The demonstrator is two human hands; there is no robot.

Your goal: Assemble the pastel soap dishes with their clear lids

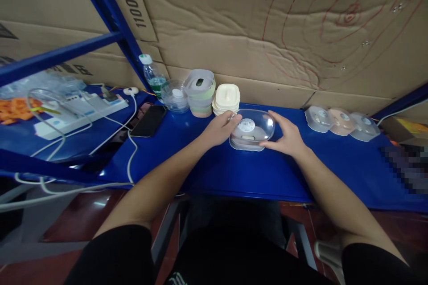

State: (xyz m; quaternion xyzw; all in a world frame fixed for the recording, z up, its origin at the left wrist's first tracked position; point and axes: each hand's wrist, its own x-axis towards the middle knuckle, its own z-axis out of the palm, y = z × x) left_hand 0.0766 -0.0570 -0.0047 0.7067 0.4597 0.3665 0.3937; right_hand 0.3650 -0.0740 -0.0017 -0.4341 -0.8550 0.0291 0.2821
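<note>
A clear plastic lid (261, 121) with a round white label sits between my two hands, over a pale shallow base (247, 146) on the blue table. Whether lid and base touch all round, I cannot tell. My left hand (222, 129) grips the lid's left edge, thumb on top. On the right end, my right hand (286, 134) curves round the lid, thumb low at the front and fingers behind. Just beyond my left hand stands a stack of cream square pieces (227, 98). Beside it is a taller stack of grey, green and peach trays (199, 91).
Three lidded boxes, a grey one (318, 119), a peach one (342, 121) and another grey one (364, 126), stand at right. Clear round bowls (175, 97), a water bottle (154, 78) and a phone (149, 121) lie left. White cables (132, 153) cross near a power strip (78, 118). Cardboard (234, 18) walls the back.
</note>
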